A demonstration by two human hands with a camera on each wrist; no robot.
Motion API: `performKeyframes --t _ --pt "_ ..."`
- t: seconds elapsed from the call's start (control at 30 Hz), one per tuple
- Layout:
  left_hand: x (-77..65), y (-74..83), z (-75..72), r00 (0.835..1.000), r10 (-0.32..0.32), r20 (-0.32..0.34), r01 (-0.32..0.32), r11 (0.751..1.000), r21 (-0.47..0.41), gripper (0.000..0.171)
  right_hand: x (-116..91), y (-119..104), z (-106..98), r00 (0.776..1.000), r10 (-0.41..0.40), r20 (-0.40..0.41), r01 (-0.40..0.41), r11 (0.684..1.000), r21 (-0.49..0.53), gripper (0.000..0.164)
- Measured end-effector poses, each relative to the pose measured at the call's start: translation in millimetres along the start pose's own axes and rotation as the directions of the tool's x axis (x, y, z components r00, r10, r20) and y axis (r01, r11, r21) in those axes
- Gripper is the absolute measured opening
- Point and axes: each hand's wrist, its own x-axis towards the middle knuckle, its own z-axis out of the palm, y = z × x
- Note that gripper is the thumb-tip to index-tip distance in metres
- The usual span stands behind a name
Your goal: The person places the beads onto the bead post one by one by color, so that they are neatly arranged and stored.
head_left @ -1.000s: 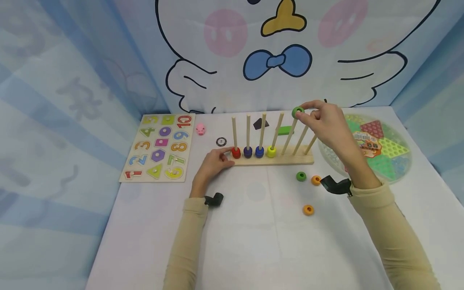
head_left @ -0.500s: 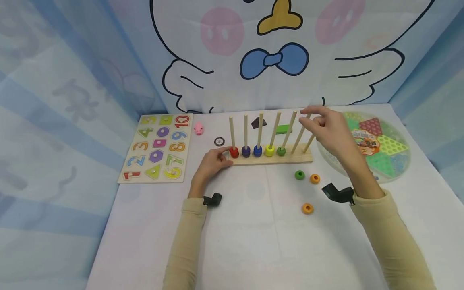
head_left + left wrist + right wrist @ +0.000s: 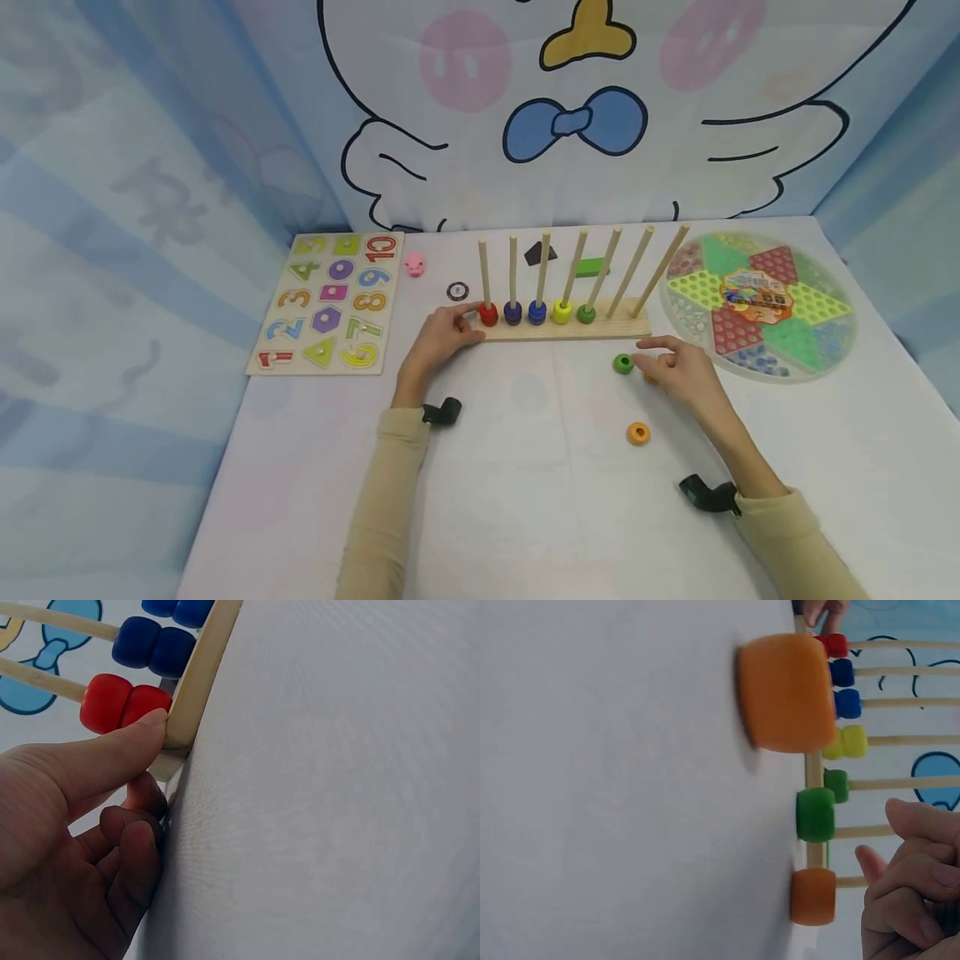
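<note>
A wooden peg stand (image 3: 566,331) with several upright rods lies across the table. My left hand (image 3: 441,337) pinches its left end, the thumb beside the red beads (image 3: 120,703). Farther right on the rods are dark blue, blue and yellow beads (image 3: 561,312), then one green bead (image 3: 587,314); the two rightmost rods are bare. My right hand (image 3: 684,375) hovers over the table, thumb and index finger apart, holding nothing. Close to its fingertips lie a loose green bead (image 3: 623,363) and an orange bead (image 3: 813,897), partly hidden in the head view. Another orange bead (image 3: 637,433) lies nearer me.
On the left lies a number and shape puzzle board (image 3: 324,304). A round, colourful game board (image 3: 757,308) is at the right. Behind the stand are a pink pig figure (image 3: 415,264), a round black-and-white disc (image 3: 457,291), a dark pentagon (image 3: 534,254) and a green block (image 3: 591,267).
My right hand let go of a green bead, which dropped down the fifth rod to the base. It then came down toward the loose beads. My left hand stayed at the stand's end.
</note>
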Motion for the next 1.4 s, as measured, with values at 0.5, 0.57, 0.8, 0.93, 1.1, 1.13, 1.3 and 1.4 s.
performKeyframes --t 0.5,0.57,0.8,0.93,1.1,1.13,1.3,1.4 --pt "0.4 0.2 3.0 1.0 0.014 -0.005 -0.014 1.0 0.005 0.053 1.1 2.8 14.4 0.999 -0.027 0.017 0.029 0.989 -0.147 0.042" --pt "0.2 0.3 3.2 1.0 0.019 -0.004 -0.019 1.0 0.005 0.053 0.9 1.8 14.2 0.999 -0.038 0.01 0.039 0.986 -0.16 0.041" --pt "-0.7 1.1 2.1 1.0 0.027 -0.017 -0.027 1.0 -0.001 0.052 -0.9 -34.0 -0.5 0.994 -0.108 0.003 0.108 0.983 -0.149 0.046" --pt "-1.3 1.4 1.3 1.0 0.021 -0.008 -0.021 1.0 -0.005 0.053 -1.3 -78.6 -23.6 0.987 -0.158 -0.042 0.153 0.984 -0.095 0.047" --pt "-0.9 2.9 1.3 1.0 0.012 -0.005 -0.012 1.0 -0.004 0.053 4.6 -130.9 -57.5 0.958 -0.241 -0.154 0.231 0.97 -0.078 0.049" --pt "-0.9 3.0 1.4 1.0 0.012 -0.006 -0.012 1.0 -0.004 0.053 6.5 -138.7 -63.3 0.95 -0.258 -0.177 0.248 0.966 -0.077 0.049" --pt "-1.5 1.3 1.4 1.0 0.017 -0.011 -0.017 1.0 -0.005 0.053 18.1 -160.9 -79.8 0.918 -0.302 -0.257 0.297 0.953 -0.059 0.049" --pt "-1.0 0.2 1.6 1.0 0.025 -0.008 -0.025 1.0 -0.006 0.054 24.1 -162.3 -80.3 0.924 -0.276 -0.263 0.267 0.961 -0.071 0.05"
